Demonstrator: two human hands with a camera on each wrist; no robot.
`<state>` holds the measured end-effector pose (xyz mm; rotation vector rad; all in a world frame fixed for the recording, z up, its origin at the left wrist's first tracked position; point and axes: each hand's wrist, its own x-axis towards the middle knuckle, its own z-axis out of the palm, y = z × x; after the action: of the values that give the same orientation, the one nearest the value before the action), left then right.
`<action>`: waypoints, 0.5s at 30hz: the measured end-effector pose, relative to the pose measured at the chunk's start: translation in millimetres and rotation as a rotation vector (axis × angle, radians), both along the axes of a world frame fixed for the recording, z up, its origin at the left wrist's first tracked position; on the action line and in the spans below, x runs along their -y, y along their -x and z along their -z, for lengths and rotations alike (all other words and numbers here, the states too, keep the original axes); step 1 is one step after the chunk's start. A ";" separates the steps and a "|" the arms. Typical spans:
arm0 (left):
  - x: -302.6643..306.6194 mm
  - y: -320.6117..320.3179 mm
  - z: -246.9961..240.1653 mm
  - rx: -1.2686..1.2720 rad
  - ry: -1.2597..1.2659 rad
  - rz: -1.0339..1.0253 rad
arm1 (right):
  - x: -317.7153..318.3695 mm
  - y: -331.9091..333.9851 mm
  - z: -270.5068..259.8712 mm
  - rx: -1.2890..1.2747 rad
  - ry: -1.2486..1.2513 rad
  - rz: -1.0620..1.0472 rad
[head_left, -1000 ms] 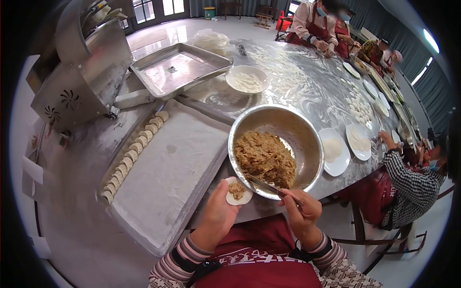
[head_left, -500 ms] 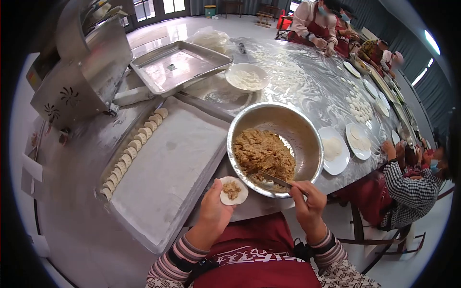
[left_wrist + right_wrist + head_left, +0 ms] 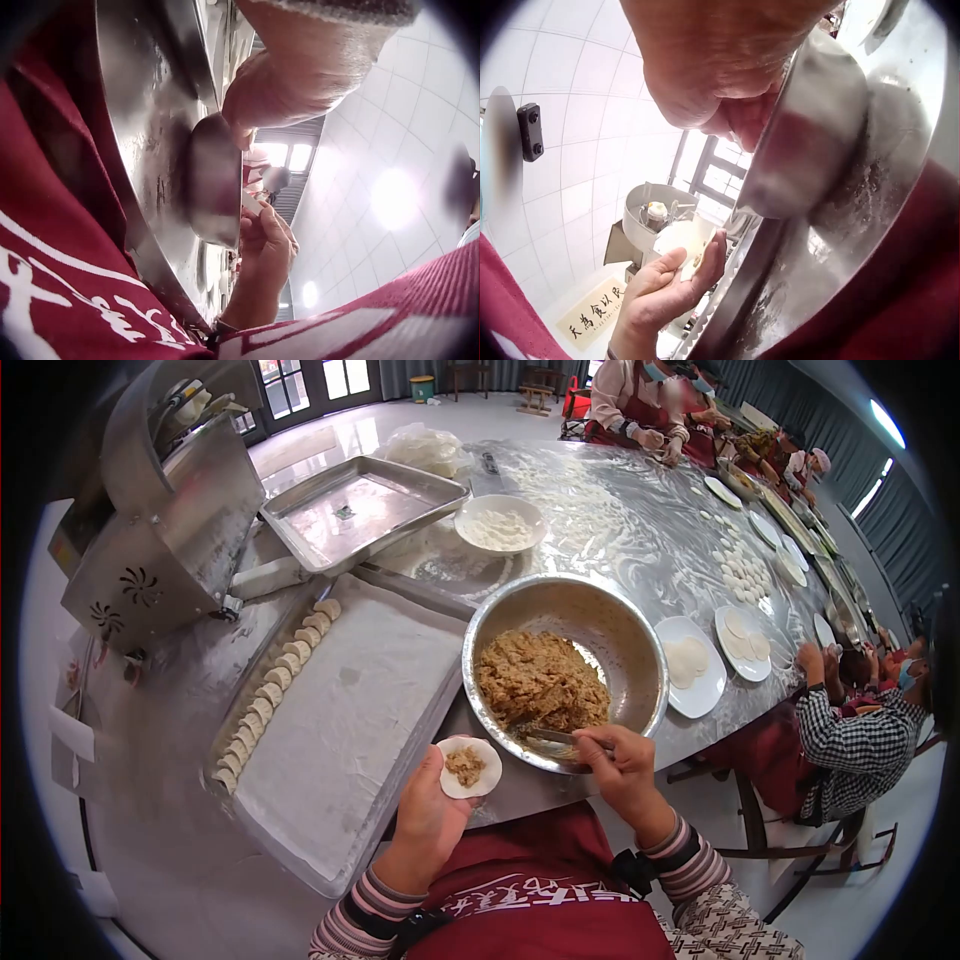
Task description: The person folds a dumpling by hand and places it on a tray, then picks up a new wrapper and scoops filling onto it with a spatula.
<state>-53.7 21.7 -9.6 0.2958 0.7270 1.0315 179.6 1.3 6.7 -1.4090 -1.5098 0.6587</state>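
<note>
My left hand [image 3: 428,822] holds a round white dumpling wrapper [image 3: 489,756], thumb at its edge and fingers beneath. A small heap of brown filling [image 3: 463,765] sits in the middle of the wrapper. In the right wrist view that hand [image 3: 664,296] cups the wrapper between thumb and fingers. My right hand [image 3: 627,772] grips a narrow flat metal spatula [image 3: 552,736] at the near rim of a steel bowl [image 3: 637,650]. The blade's tip reaches into the mass of filling [image 3: 540,672] on the bowl's left side.
Left of the bowl lies a floured tray [image 3: 340,725] with a row of folded dumplings [image 3: 272,693] along its far left edge. Behind are an empty metal tray [image 3: 350,510], a flour bowl [image 3: 500,525] and a steel machine [image 3: 160,540]. Plates of wrappers [image 3: 690,695] stand right; other people work around the table.
My left hand has drawn left, away from the bowl, with the wrapper now shown more from above. The right hand keeps the spatula at the bowl's near side, its blade moving within the filling.
</note>
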 end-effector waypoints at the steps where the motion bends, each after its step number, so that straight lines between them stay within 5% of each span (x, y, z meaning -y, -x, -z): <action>1: -0.6 1.5 -3.2 -0.001 -0.029 -0.006 | -0.7 -1.9 -0.4 0.000 -0.003 -0.003; 3: -2.1 4.3 -9.5 -0.002 -0.063 -0.018 | -5.2 -8.9 -2.8 -0.459 0.174 0.100; 8: -13.0 0.9 -20.5 -0.023 -0.100 0.018 | -10.1 -29.6 -14.9 -0.806 0.145 0.098; 13: -22.5 -21.0 -22.9 0.096 -0.157 0.069 | 12.7 -4.0 -24.4 -0.759 -0.047 0.038; 15: -23.3 -27.1 -25.5 0.193 -0.122 0.080 | 16.8 0.5 -24.1 -0.193 -0.427 -0.125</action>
<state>-26.6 44.9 15.9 0.3226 0.4758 1.0145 179.2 -15.5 30.7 -0.9095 -1.4848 0.4935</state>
